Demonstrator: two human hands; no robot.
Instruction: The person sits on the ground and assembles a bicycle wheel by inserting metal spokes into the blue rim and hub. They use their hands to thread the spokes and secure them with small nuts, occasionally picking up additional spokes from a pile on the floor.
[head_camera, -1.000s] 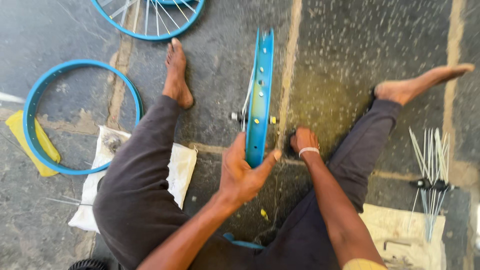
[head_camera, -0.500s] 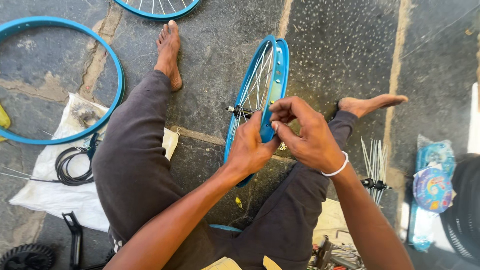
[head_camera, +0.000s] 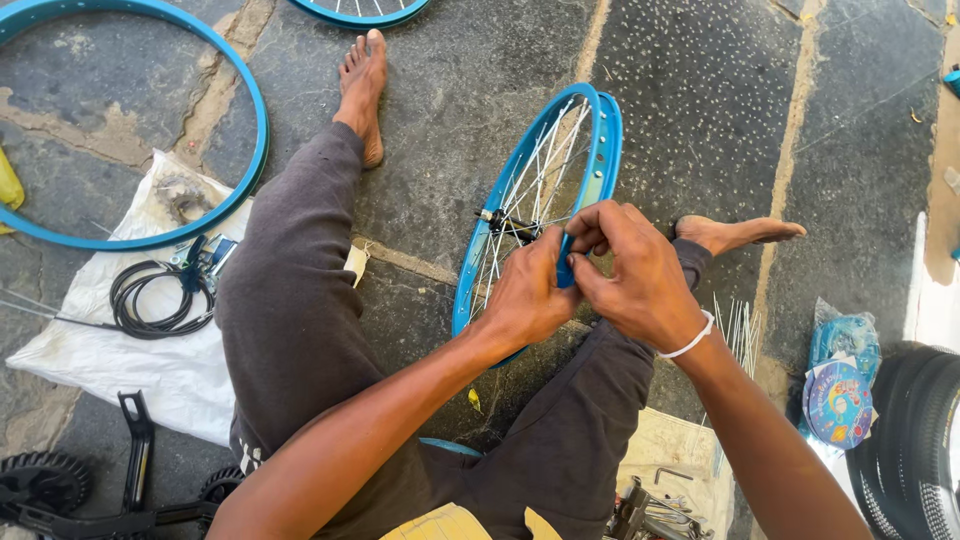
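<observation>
Head view: both hands, left hand (head_camera: 530, 300) and right hand (head_camera: 635, 275), are pinching the upright blue spoked bicycle wheel rim (head_camera: 600, 150); holding it steady between the knees seems wise.

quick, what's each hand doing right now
Left hand: closed on the near edge of the upright blue spoked bicycle wheel rim.
Right hand: fingers curled, pinching at the same rim edge; whether it holds anything small cannot be told.

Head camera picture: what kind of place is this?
Probably a bicycle repair spot on a stone floor. Both hands, left hand and right hand, hold a blue spoked wheel. A bare blue rim, loose spokes and a tyre lie around.
</observation>
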